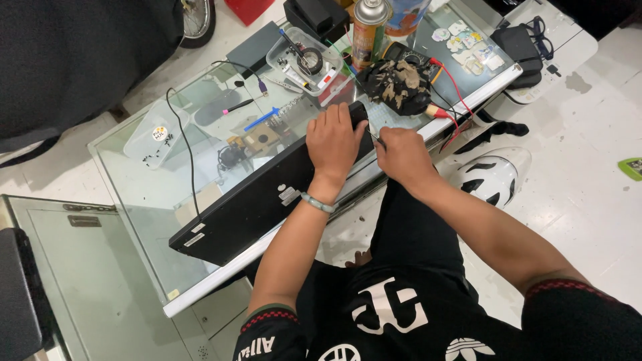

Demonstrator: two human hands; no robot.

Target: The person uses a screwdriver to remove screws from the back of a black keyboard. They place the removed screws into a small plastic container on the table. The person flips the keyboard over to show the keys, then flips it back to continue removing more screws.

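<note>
**On the laptop's near-right corner**

On the glass table (134, 180), the closed flat black laptop (254, 207) lies diagonally. My left hand (332, 142) presses flat on its right end; just right, my right hand's (403, 155) fingers pinch a thin metal tool (374, 138) toward that corner.

L hand (332, 144) flat on black laptop (267, 200); R hand (403, 155) grips tool.

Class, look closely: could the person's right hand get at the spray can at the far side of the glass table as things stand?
Probably yes: the right hand is by the laptop, and only a low dark bundle lies before the spray can.
</note>
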